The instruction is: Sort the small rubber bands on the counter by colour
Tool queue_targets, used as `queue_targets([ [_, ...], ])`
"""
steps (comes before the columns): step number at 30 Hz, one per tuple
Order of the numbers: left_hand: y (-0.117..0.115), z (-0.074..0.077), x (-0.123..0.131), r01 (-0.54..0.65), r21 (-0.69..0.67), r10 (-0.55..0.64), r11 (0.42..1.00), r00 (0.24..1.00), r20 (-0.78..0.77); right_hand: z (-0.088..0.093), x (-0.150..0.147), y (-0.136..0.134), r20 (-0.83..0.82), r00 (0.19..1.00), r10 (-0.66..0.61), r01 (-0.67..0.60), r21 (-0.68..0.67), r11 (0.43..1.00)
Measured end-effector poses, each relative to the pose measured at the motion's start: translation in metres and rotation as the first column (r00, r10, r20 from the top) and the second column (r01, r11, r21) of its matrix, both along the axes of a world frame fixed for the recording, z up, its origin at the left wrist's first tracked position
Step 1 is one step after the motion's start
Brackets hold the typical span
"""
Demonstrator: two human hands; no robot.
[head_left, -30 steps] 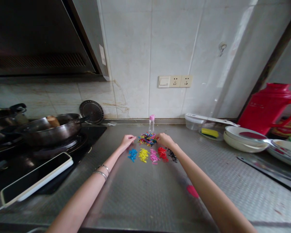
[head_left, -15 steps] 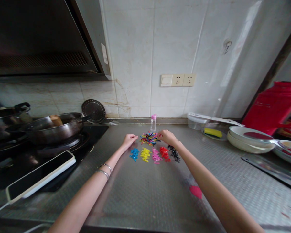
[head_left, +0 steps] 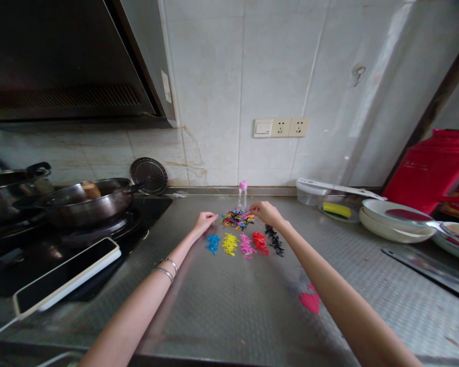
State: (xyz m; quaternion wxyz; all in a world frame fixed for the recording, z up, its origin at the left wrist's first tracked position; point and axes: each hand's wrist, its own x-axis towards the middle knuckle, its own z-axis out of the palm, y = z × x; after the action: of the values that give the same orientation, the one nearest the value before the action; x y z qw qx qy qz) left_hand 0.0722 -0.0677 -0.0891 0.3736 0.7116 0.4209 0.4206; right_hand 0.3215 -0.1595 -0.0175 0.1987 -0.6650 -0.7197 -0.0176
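Observation:
A mixed-colour pile of small bands [head_left: 237,218] lies on the metal counter, in front of a clear bottle with a pink cap [head_left: 243,194]. Nearer to me, separate heaps form a row: blue [head_left: 212,243], yellow [head_left: 230,244], pink [head_left: 247,245], red [head_left: 260,243] and black [head_left: 275,241]. My left hand [head_left: 205,222] rests left of the mixed pile, fingers pinched together; anything between them is too small to name. My right hand [head_left: 265,213] is at the pile's right edge, fingertips closed, their contents hidden.
On the left are a phone on a white block [head_left: 67,275], a pan [head_left: 95,201] on the stove and a round perforated lid [head_left: 149,176]. To the right stand stacked bowls [head_left: 393,224], a yellow sponge [head_left: 335,209], a knife [head_left: 428,270] and a red thermos [head_left: 430,168].
My right hand has shifted slightly, uncovering more of the black heap below it. My left hand stays in nearly the same place.

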Motion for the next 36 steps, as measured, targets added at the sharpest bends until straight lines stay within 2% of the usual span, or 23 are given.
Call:
queue_targets([
  [4,-0.002,0.002,0.001,-0.003,-0.007,0.003,1.0,1.0,0.005,0.001,-0.017,-0.008,0.011,0.999,0.038,-0.038,0.006,0.999],
  [7,-0.005,0.005,0.0,-0.002,0.003,0.002,1.0,1.0,-0.007,0.001,-0.043,-0.017,0.06,0.986,0.157,-0.157,-0.01,0.988],
  [13,-0.015,0.014,-0.001,0.021,0.017,-0.021,1.0,1.0,-0.003,-0.006,-0.098,-0.028,0.122,0.901,0.416,-0.415,-0.031,0.909],
  [17,-0.016,0.016,-0.001,0.015,0.004,-0.015,1.0,1.0,-0.003,-0.012,-0.111,-0.031,0.101,0.858,0.504,-0.5,-0.065,0.864],
  [22,-0.013,0.012,-0.001,0.009,0.01,-0.008,1.0,1.0,-0.014,-0.011,-0.098,-0.035,0.016,0.844,0.537,-0.536,-0.02,0.844],
  [25,-0.011,0.01,-0.001,0.01,0.031,-0.01,0.999,1.0,-0.02,-0.007,-0.079,-0.035,-0.069,0.856,0.512,-0.51,0.052,0.859],
  [30,-0.008,0.007,-0.001,0.01,0.046,-0.008,0.999,0.999,-0.044,-0.006,-0.038,-0.04,-0.158,0.92,0.359,-0.346,0.106,0.932],
  [36,-0.009,0.008,0.002,0.002,0.028,0.0,1.0,0.997,-0.079,-0.02,-0.003,-0.052,-0.192,0.963,0.19,-0.171,0.112,0.979],
])
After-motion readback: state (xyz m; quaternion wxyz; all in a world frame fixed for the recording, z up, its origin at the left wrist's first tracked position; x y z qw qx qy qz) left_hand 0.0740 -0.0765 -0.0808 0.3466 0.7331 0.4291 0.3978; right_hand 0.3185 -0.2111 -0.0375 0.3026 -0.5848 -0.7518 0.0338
